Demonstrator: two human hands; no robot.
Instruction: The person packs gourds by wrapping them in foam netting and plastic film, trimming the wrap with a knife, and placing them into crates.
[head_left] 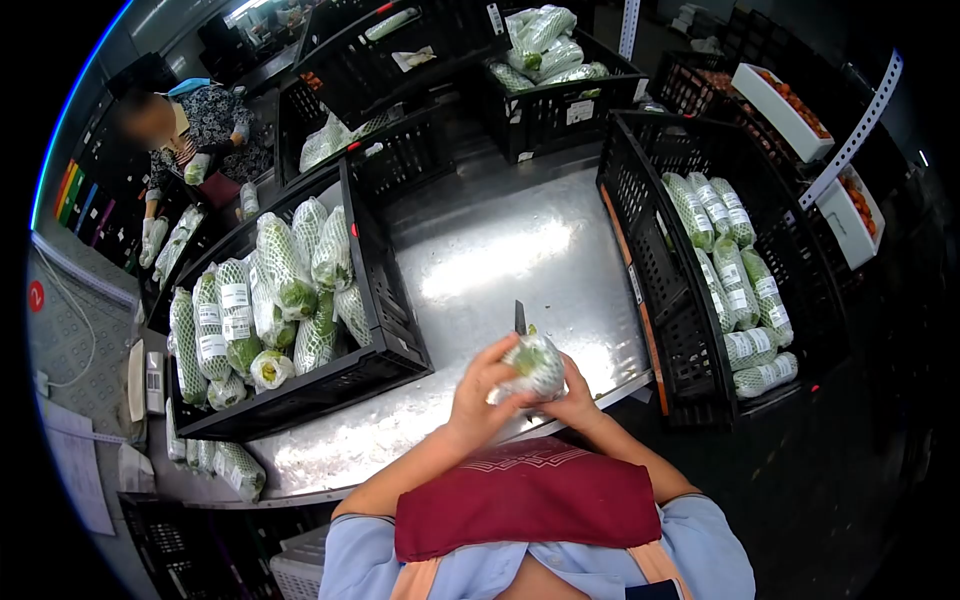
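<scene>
In front of my chest, over the steel table [480, 240], I hold a green vegetable [538, 366] in white foam netting, seen end-on. My left hand [484, 395] is closed around its left side and my right hand [573, 398] around its right side. Just beyond the left fingertips a dark blade [519, 318] points away from me; whether it lies on the table or is in my fingers I cannot tell. To my left, a black crate [400, 360] holds several long net-wrapped green vegetables [235, 310], many with white labels.
At right, another black crate [690, 385] contains labelled net-wrapped vegetables [740, 280]. More black crates [555, 125] stand at the back. Several wrapped vegetables [238, 470] lie by the left crate's front. Another person [210, 130] handles wrapped vegetables at far left. White boxes [780, 110] stand at far right.
</scene>
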